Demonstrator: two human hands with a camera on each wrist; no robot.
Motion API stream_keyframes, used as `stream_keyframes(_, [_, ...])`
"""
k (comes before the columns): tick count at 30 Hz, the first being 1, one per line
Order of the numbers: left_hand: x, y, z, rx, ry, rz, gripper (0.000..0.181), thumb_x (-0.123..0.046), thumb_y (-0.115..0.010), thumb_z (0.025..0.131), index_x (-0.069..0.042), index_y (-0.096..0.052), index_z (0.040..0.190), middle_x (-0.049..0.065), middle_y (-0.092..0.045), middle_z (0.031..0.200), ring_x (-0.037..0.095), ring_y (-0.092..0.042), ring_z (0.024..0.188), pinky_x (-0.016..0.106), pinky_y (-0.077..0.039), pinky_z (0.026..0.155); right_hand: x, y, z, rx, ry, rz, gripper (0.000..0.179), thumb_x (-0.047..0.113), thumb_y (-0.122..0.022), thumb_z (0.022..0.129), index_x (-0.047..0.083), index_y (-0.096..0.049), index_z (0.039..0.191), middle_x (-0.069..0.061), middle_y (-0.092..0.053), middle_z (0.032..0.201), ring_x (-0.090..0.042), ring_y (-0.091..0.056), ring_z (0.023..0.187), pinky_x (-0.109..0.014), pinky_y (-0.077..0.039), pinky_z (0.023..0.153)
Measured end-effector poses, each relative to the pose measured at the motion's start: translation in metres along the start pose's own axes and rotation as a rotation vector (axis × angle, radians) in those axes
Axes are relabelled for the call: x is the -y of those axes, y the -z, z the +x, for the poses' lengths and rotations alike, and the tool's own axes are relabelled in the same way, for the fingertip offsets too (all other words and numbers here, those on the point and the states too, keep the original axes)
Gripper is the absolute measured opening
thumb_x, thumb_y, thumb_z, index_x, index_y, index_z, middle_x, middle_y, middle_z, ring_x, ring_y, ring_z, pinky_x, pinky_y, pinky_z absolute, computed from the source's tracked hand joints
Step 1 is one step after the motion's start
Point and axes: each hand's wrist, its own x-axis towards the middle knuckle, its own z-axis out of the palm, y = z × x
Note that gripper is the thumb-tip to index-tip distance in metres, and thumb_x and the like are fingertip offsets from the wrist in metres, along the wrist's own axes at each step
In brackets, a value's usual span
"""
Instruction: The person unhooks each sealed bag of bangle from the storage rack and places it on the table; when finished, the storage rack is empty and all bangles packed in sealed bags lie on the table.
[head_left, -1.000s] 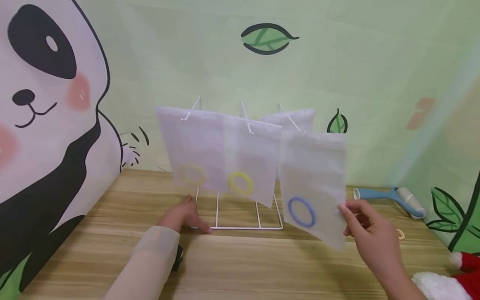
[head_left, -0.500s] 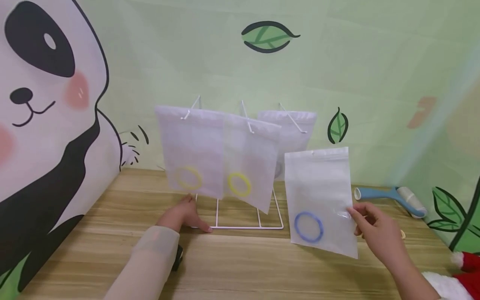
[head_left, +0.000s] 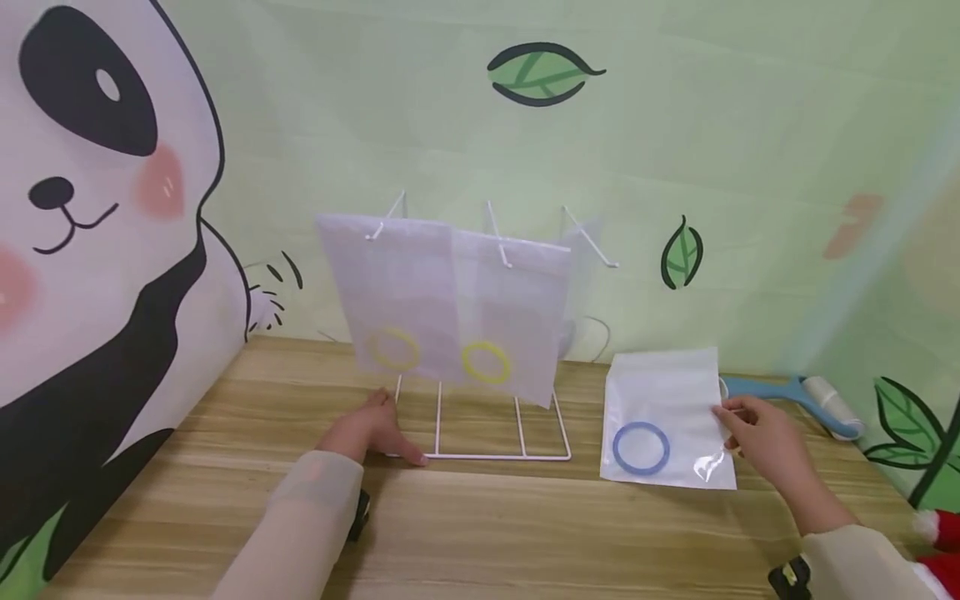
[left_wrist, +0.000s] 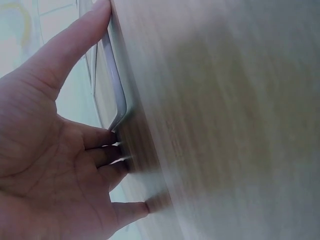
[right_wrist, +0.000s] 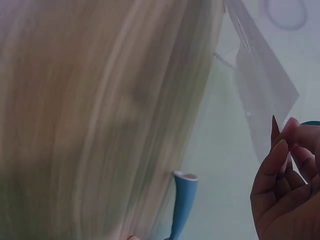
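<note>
In the head view my right hand pinches the right edge of a translucent zip bag between thumb and fingers. A blue ring shows in the bag's lower left. This bag stands low over the tabletop, right of a white wire rack. My left hand rests at the rack's front left corner. Its thumb presses the front wire, while the other fingers touch the table beside the corner. Two similar bags with yellow rings hang from the rack's left and middle hooks.
Another pale bag hangs edge-on at the rack's right hook, partly hidden. A blue-handled roller lies behind my right hand. Red and white fluffy cloth lies at the right edge. A panda-printed backdrop stands behind the table.
My right hand has drawn the blue-ring bag down and rightward, away from the rack. The bag at the right hook has turned edge-on. My left hand stays at the rack's corner.
</note>
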Motion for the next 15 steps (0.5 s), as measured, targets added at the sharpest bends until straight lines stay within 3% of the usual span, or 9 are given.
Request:
stream_keyframes(6, [-0.005, 0.003, -0.004, 0.026, 0.027, -0.001, 0.118, -0.044, -0.085, 0.074, 0.017, -0.017, 0.149, 0.031, -0.008, 0.16, 0.042, -0.011, 0.148, 0.052, -0.022, 0.117, -0.014, -0.002, 0.015, 0.037, -0.064, -0.048, 0.042, 0.027, -0.051, 0.105, -0.012, -0.054, 0.12, -0.024, -0.066, 0.098, -0.021, -0.064, 0.071, -0.033, -0.049, 0.059])
stream_keyframes(15, [-0.01, 0.005, -0.007, 0.006, 0.085, 0.016, 0.115, -0.051, -0.083, 0.074, 0.012, -0.025, 0.15, 0.027, -0.014, 0.161, 0.044, -0.02, 0.146, 0.055, -0.029, 0.113, -0.031, -0.004, 0.025, 0.144, -0.149, -0.085, 0.04, 0.022, -0.052, 0.102, -0.016, -0.059, 0.113, -0.004, -0.067, 0.075, -0.023, -0.06, 0.077, -0.032, -0.045, 0.064])
